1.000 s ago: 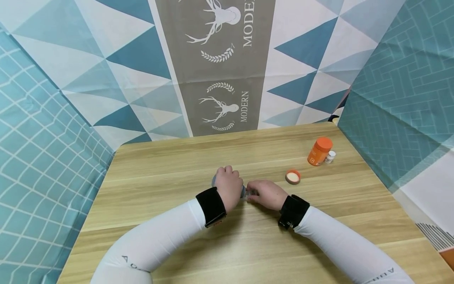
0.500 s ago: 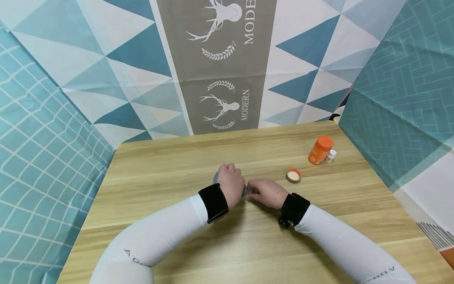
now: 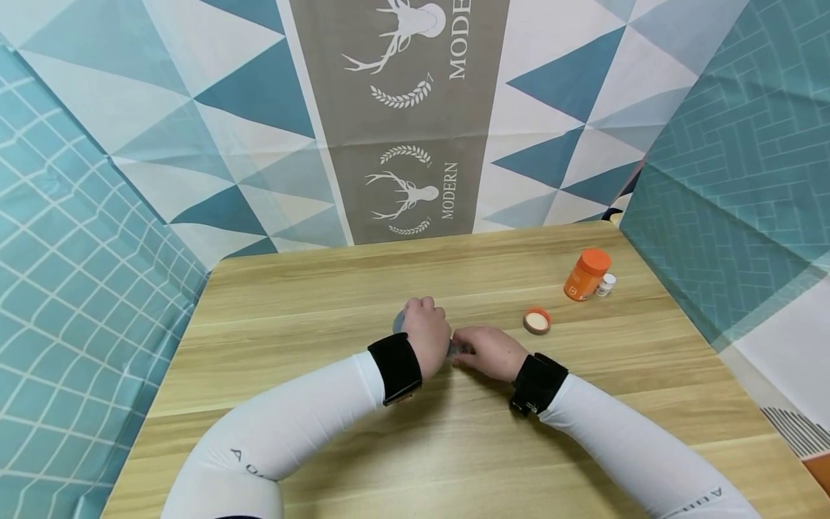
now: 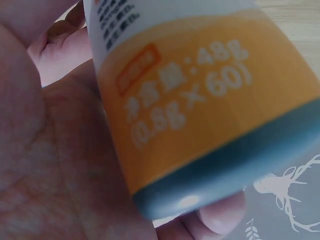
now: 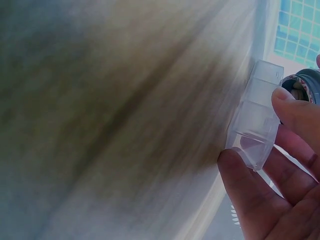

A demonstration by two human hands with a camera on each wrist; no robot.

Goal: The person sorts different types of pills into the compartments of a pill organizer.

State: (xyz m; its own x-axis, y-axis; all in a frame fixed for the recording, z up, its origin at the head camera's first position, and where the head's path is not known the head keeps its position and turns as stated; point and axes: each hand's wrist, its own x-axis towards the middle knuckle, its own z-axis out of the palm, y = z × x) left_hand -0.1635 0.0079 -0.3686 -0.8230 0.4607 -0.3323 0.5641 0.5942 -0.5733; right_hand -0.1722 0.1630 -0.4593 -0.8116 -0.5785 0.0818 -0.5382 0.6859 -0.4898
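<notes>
My left hand (image 3: 428,335) grips a supplement bottle (image 4: 200,105) with an orange and white label and a blue-grey base, tilted over on its side. In the right wrist view the uncapped mouth of the bottle (image 5: 311,80) faces a clear plastic pill box (image 5: 254,112), and several pieces show inside the mouth. My right hand (image 3: 489,353) pinches this pill box between thumb and fingers, low over the table. The box has a row of see-through compartments. In the head view my hands hide most of both things.
On the wooden table (image 3: 324,288), an orange-rimmed cap (image 3: 537,321) lies inside up to the right of my right hand. Farther back on the right stand an orange jar (image 3: 586,277) and a small white bottle (image 3: 606,285). Patterned cloths hang around the table.
My left hand has moved slightly right with the bottle, closer to my right hand. The right hand stays almost in place with the pill box.
</notes>
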